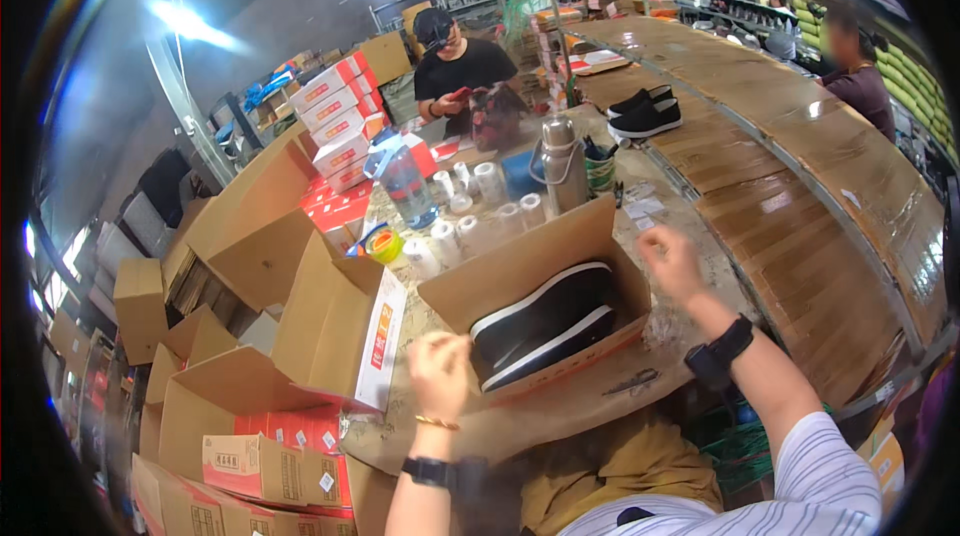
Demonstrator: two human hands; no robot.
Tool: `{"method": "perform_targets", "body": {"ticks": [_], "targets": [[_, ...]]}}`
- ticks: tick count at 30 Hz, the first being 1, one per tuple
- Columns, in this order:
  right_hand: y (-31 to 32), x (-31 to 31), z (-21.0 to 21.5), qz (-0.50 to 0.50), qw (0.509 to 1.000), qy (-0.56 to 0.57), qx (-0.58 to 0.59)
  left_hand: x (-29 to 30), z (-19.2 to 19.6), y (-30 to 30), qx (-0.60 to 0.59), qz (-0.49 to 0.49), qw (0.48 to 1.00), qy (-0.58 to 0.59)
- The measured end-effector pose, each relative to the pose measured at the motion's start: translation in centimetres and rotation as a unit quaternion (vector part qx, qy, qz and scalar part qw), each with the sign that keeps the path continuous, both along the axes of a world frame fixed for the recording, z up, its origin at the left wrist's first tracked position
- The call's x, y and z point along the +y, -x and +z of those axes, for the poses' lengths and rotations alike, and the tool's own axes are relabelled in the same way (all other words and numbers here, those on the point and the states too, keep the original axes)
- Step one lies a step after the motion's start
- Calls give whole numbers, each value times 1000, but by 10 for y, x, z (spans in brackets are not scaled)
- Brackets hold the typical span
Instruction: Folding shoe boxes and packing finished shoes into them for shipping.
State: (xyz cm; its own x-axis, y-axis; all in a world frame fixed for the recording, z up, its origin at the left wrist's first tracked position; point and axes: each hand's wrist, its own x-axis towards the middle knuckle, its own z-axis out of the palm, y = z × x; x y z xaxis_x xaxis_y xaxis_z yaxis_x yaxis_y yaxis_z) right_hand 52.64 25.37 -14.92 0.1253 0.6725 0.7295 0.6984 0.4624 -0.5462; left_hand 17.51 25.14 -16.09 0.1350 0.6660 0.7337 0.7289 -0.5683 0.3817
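Worktable [700, 246]: boxed shoes [545, 321] toes up-right.

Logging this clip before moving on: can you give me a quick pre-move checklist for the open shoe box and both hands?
1. Pair of black shoes lies inside the open cardboard box: ok.
2. Box lid is open, flap upright: ok.
3. Left hand is free of the box, raised near its front left corner: ok; whether it pinches something small: cannot tell.
4. Right hand is above the box's right edge, blurred: grip cannot tell.
5. Scissors lie on the worktop in front of the box: ok.
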Motion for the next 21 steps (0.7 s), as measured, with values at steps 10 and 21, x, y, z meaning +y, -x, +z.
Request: {"method": "perform_targets", "body": {"ticks": [10, 21], "targets": [[18, 1, -66, 28, 962, 265, -55, 22, -39, -35, -89, 43, 956, 277], [-34, 48, -85, 70, 948, 293, 108, 16, -78, 34, -6, -15, 1000, 4]]}}
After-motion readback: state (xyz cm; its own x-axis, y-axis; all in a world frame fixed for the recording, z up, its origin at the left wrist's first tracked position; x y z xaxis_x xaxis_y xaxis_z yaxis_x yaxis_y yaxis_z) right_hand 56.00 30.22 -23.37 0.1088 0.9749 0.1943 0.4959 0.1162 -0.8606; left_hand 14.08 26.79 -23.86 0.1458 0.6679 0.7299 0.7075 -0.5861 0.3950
